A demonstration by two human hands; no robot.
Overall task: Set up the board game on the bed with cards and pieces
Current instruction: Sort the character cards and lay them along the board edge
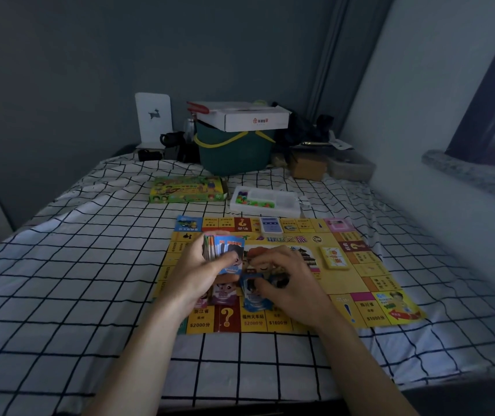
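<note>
Head view | left hand [201, 274] grips card stack [223, 250] | right hand [288, 283] pinches blue card [253, 295] over board [360, 283]

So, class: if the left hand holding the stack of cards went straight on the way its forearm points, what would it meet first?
Probably the far edge of the game board. Beyond the left hand and its stack of cards, the line then runs toward the white tray of pieces, though depth is hard to judge.

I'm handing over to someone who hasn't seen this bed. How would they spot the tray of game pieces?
Start at the yellow paper game board spread on the checked bedsheet. Just past its far edge lies a white plastic compartment tray. Unlike the green game box to its left, it is open-topped, with small multicoloured pieces inside.
</note>
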